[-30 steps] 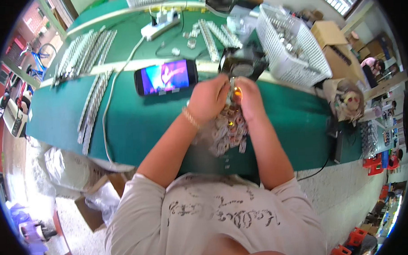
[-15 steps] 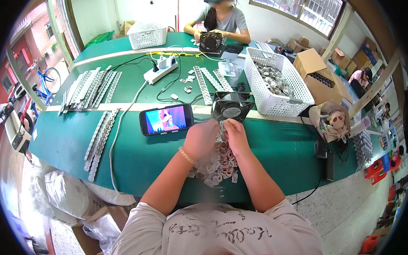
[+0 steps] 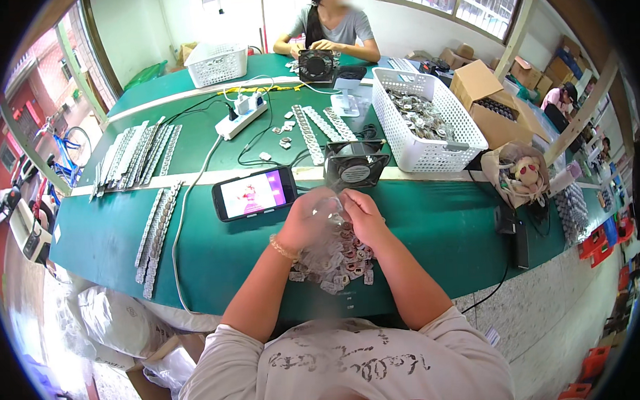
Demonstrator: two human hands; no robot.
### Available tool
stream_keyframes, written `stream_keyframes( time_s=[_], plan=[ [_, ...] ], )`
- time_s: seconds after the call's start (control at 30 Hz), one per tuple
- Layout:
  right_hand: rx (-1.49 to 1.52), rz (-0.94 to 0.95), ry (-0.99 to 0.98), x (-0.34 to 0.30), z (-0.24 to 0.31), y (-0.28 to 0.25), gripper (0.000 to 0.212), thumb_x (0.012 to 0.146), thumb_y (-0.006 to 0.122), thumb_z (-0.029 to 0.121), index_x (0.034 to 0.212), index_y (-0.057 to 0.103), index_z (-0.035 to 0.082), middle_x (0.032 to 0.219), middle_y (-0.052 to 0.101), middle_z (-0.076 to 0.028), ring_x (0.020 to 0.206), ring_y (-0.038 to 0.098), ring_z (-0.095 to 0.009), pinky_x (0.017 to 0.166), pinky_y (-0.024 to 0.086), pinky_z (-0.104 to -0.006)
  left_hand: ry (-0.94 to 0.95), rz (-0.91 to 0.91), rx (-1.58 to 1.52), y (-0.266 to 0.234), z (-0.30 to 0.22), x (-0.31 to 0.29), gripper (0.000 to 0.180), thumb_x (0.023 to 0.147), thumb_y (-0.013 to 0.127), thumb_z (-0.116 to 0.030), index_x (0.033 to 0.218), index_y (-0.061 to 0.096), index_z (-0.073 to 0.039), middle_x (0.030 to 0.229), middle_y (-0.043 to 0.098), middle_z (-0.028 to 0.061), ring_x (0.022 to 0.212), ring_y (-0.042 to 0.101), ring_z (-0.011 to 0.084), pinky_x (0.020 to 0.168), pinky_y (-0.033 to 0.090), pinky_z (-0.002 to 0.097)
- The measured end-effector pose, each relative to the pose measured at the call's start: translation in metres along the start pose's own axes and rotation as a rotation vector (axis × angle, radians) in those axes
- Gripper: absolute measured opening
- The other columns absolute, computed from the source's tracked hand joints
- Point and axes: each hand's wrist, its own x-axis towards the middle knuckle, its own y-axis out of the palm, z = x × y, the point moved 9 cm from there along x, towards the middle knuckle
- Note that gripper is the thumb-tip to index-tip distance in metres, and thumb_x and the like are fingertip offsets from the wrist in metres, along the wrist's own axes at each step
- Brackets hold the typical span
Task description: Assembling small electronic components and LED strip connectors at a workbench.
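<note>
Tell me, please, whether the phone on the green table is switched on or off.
On: the phone has its screen lit, showing a bright white, pink and purple picture.

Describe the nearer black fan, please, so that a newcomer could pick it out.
On the green table, find the large white basket at the right. The black fan stands left of it, just beyond the right hand. Unlike the farther fan, in front of the person in grey, this one shows a pale round disc at its centre.
</note>
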Motion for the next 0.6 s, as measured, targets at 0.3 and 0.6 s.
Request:
stream_keyframes(
  time_s=[0.3,0.6],
  plan=[
    [0.294,-0.347,0.169,-0.001,-0.016,-0.021,0.019,0.093,0.048,0.018,0.077,0.052,0.009,0.060,0.039,0.005,0.054,0.033,-0.006,0.049,0.025,-0.0213,-0.063,-0.060,-0.310,-0.006,0.008,-0.004,0.008,0.095,0.052,-0.010,0.095,0.056,-0.003,0.075,0.049,-0.0029,0.065,0.042,0.0043,0.058,0.036,0.0200],
    [-0.289,-0.012,-0.104,-0.004,0.033,-0.010,0.028,0.095,0.047,0.022,0.077,0.042,0.001,0.063,0.039,-0.006,0.061,0.035,-0.014,0.057,0.033,-0.0310,-0.072,0.023,-0.142,0.000,0.014,-0.001,0.008,0.095,0.052,-0.012,0.097,0.054,-0.003,0.075,0.043,-0.0069,0.064,0.034,0.0010,0.054,0.030,0.0193]
  ],
)
